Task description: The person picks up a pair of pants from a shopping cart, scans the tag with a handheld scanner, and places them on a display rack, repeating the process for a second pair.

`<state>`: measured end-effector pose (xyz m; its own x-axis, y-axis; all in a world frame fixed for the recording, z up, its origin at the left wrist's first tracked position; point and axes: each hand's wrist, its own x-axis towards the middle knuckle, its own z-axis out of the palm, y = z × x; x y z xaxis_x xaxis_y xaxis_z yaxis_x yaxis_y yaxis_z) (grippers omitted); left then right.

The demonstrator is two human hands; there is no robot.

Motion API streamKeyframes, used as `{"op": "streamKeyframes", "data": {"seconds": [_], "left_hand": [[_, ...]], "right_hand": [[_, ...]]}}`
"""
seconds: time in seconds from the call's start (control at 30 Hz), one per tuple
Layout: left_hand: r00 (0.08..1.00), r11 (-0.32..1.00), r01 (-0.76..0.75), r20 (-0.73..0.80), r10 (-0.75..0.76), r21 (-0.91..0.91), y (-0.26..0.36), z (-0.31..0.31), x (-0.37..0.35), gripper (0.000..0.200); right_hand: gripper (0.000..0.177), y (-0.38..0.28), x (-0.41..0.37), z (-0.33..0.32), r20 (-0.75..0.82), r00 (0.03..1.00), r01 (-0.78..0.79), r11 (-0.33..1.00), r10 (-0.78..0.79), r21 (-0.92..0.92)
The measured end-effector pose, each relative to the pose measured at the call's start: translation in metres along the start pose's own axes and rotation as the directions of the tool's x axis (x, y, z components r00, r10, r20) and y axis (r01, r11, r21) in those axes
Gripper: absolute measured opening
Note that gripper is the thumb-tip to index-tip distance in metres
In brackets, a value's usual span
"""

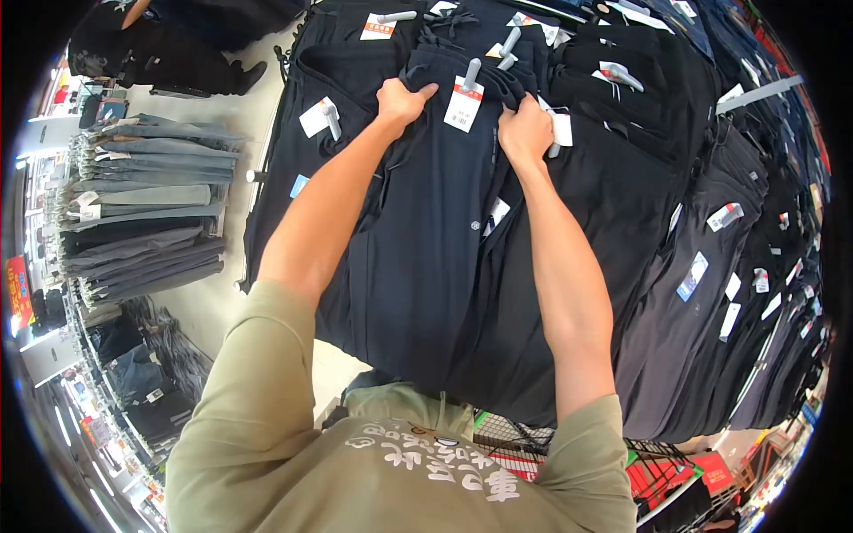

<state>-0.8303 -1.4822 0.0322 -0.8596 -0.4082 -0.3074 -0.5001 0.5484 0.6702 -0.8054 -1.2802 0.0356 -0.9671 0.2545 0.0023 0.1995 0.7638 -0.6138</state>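
A pair of dark navy trousers point(418, 240) hangs down in front of me, its waistband gathered at the top. My left hand point(404, 104) grips the left side of that waistband, the thumb pointing inward. On the right side, my right hand point(527, 131) is closed round the other end of it. Between my hands hangs a white and red price tag point(464, 104) with a grey security tag point(472, 73) above it. A small pale logo point(475, 226) shows on one leg. More dark trousers lie behind and to both sides.
Black trousers point(604, 231) with white tags fill the display to the right, beside dark grey ones point(689, 293). A rack of folded jeans point(151, 178) stands across the aisle at left. A person in dark clothes point(160, 49) is at upper left. A shopping cart point(515, 441) is below.
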Motion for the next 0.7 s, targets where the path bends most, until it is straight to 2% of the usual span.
{"op": "streamKeyframes", "data": {"seconds": [0.03, 0.1, 0.13, 0.2, 0.27, 0.3, 0.33, 0.43, 0.47, 0.53, 0.57, 0.6, 0.67, 0.7], "left_hand": [[1.000, 1.000, -0.001, 0.004, 0.001, -0.002, 0.002, -0.003, -0.004, 0.047], [0.999, 0.993, 0.028, -0.017, -0.027, 0.117, 0.000, -0.009, -0.019, 0.055], [0.995, 0.998, -0.051, 0.092, 0.047, 0.042, -0.009, -0.019, -0.023, 0.055], [0.973, 0.997, -0.059, 0.222, 0.069, -0.052, -0.027, -0.032, -0.034, 0.060], [0.991, 0.995, -0.021, 0.133, 0.034, -0.093, -0.066, -0.021, -0.041, 0.061], [0.974, 0.990, 0.054, 0.227, -0.024, -0.127, -0.071, -0.024, -0.052, 0.061], [0.890, 0.942, 0.194, 0.452, -0.053, -0.272, -0.045, -0.046, -0.089, 0.059], [0.857, 0.925, 0.262, 0.507, -0.093, -0.273, -0.062, -0.039, -0.107, 0.055], [0.850, 0.921, 0.273, 0.518, -0.097, -0.277, -0.069, -0.040, -0.114, 0.055], [0.767, 0.901, 0.369, 0.622, -0.157, -0.228, -0.078, -0.044, -0.127, 0.060], [0.756, 0.898, 0.377, 0.635, -0.159, -0.225, -0.089, -0.043, -0.134, 0.060], [0.750, 0.901, 0.375, 0.643, -0.155, -0.220, -0.105, -0.038, -0.136, 0.062], [0.735, 0.907, 0.366, 0.662, -0.146, -0.206, -0.140, -0.028, -0.140, 0.064], [0.701, 0.871, 0.434, 0.694, -0.166, -0.229, -0.148, -0.025, -0.140, 0.059]], "right_hand": [[0.031, -0.004, 0.000, -0.002, 0.043, 0.996, -0.071, 0.997, 0.072, -0.032], [0.033, -0.009, -0.008, -0.011, 0.063, 0.993, -0.100, 0.995, 0.101, -0.023], [0.036, -0.011, -0.011, -0.016, 0.077, 0.989, -0.126, 0.992, 0.127, -0.007], [0.038, -0.009, -0.015, -0.015, 0.094, 0.983, -0.156, 0.988, 0.155, 0.009], [0.041, -0.004, -0.022, -0.007, 0.071, 0.976, -0.212, 0.971, 0.205, 0.114], [0.049, -0.005, -0.025, -0.006, 0.105, 0.966, -0.250, 0.958, 0.236, 0.141], [0.049, 0.002, -0.028, 0.003, 0.097, 0.967, -0.247, 0.959, 0.235, 0.135], [0.061, 0.012, -0.038, 0.015, 0.092, 0.963, -0.270, 0.894, 0.254, 0.357], [0.061, 0.016, -0.049, 0.012, 0.093, 0.961, -0.275, 0.898, 0.259, 0.342], [0.065, 0.018, -0.074, -0.003, 0.246, 0.932, -0.358, 0.776, 0.265, 0.519], [0.069, 0.036, -0.086, 0.005, 0.359, 0.909, -0.411, 0.608, 0.213, 0.679], [0.079, 0.025, -0.109, -0.012, 0.429, 0.855, -0.515, 0.583, 0.292, 0.628], [0.091, 0.040, -0.137, 0.002, 0.507, 0.795, -0.601, 0.545, 0.334, 0.585], [0.099, 0.040, -0.147, 0.003, 0.568, 0.746, -0.656, 0.531, 0.347, 0.537]]}}
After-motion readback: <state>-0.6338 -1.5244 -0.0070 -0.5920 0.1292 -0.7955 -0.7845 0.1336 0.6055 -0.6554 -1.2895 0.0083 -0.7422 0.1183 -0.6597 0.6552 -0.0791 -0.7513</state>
